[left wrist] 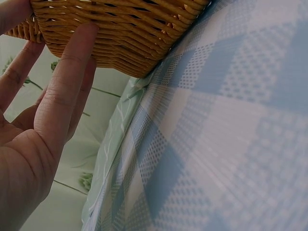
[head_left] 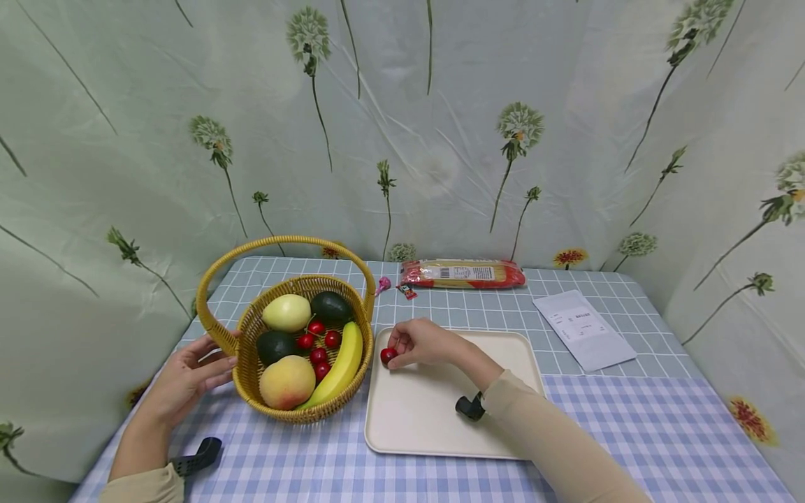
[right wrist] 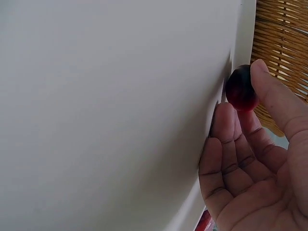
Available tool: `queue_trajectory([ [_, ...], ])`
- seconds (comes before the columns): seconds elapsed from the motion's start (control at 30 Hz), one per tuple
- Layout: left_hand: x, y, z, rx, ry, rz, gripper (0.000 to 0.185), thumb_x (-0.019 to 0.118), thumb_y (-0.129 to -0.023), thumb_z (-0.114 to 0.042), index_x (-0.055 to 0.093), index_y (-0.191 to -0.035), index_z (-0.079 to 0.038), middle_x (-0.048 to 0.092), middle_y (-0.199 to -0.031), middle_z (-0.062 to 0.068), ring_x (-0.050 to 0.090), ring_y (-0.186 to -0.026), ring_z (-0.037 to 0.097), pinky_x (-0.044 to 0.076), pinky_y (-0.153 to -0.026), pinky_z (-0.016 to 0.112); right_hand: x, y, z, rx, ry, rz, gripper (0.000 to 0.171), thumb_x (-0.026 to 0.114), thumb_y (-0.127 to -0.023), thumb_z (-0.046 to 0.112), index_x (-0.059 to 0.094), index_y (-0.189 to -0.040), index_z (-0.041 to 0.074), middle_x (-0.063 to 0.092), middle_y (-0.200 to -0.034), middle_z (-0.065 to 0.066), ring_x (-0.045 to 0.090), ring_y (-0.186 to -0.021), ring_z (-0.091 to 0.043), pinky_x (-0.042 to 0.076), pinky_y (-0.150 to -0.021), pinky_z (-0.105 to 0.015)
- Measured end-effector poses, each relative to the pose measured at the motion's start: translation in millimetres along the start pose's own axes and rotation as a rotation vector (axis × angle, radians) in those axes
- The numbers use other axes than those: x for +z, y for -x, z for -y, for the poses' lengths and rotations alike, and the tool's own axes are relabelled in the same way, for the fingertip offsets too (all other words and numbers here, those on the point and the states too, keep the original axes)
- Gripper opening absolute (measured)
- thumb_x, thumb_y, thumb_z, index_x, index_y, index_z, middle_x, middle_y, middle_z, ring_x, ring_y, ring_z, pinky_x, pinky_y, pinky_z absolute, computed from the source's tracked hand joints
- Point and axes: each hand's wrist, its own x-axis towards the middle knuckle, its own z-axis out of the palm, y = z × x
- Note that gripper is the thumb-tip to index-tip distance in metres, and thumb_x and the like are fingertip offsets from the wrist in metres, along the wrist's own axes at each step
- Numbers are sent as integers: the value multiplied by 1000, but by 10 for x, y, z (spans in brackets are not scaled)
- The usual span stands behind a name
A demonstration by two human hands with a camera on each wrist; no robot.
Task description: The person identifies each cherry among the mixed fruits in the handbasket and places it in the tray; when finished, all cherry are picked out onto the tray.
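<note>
My right hand [head_left: 428, 342] pinches a dark red cherry [head_left: 388, 356] between thumb and fingers over the upper left part of a cream tray [head_left: 434, 419]. In the right wrist view the cherry [right wrist: 242, 89] is close to the tray's edge, beside the basket. My left hand [head_left: 189, 377] touches the left side of a yellow wicker basket [head_left: 302, 416], by the handle's base, its fingers spread and fairly straight. Inside the basket lie a banana [head_left: 342, 367], a peach [head_left: 287, 382], a pale yellow-green fruit [head_left: 286, 312], two dark green avocados [head_left: 331, 307] and several red cherries [head_left: 318, 356].
Behind the tray lies a red and clear pack of noodles [head_left: 462, 273]. A pink lollipop [head_left: 383, 284] and a small red wrapped candy [head_left: 407, 291] are near it. A white labelled packet [head_left: 585, 330] lies right of the tray. The basket's tall handle [head_left: 283, 239] arches over the fruit.
</note>
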Motion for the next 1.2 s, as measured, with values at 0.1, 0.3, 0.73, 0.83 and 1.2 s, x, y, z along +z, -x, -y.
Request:
queue_trajectory([
  [0.1,0,2,-2,2,3,3,48,60,-105,7,70,-137,-26,70,-127,-15,71,-112,3,67,-84,29,-3,4,3,-1,3,-2,27,90,-89,22,70,-101,9,66,-83,5,56,-75,-5,49,-73,-18],
  [0.3,1,5,-2,8,0,7,48,60,-104,7,70,-137,-26,70,-126,-14,71,-113,3,67,-84,29,-10,10,14,-7,13,0,28,91,-88,23,71,-103,9,66,-82,5,56,-74,-5,48,-71,-17],
  [0.73,5,13,-1,24,6,13,49,59,-104,9,71,-138,-25,71,-126,-12,72,-112,4,67,-84,29,-26,22,37,7,3,9,29,90,-89,23,69,-102,9,64,-83,5,55,-74,-6,48,-70,-18],
  [0.83,12,17,-8,20,-5,10,48,60,-104,8,71,-137,-25,70,-126,-13,72,-112,3,67,-85,29,-23,21,32,6,5,11,29,90,-89,23,69,-103,9,64,-83,5,54,-74,-5,47,-70,-18],
  [1.2,21,23,-11,13,-17,3,46,61,-104,6,70,-139,-22,70,-125,-12,72,-111,4,67,-85,29,-50,26,47,6,-4,24,32,91,-88,21,68,-106,8,65,-84,3,56,-75,-6,48,-69,-19],
])
